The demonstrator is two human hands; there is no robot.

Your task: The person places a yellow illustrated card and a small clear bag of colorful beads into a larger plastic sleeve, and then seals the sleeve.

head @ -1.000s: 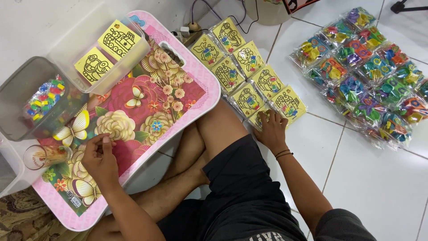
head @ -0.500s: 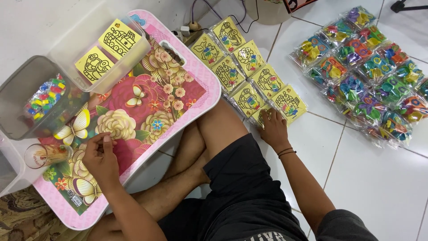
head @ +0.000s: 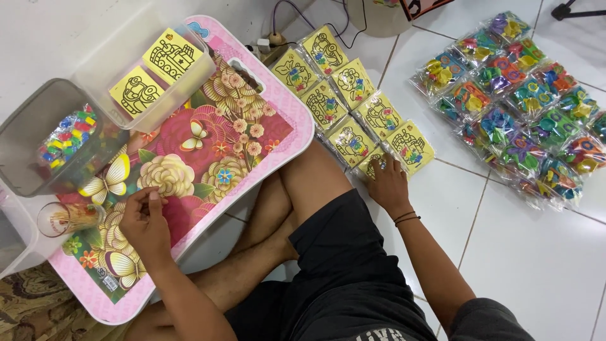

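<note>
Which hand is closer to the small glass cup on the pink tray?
Left. The left hand rests on the tray beside the glass cup; the right hand is across the legs on the yellow packets.

A pink-rimmed lap table carries a print of red, cream and gold flowers with yellow-and-white butterflies. Yellow picture cards with black line drawings lie in a clear plastic tub, and more yellow cards in clear sleeves spread over white floor tiles. Packets of foam shapes show green, purple, orange, blue and yellow. A grey translucent box holds multicoloured beads. The person's shorts are black.
</note>
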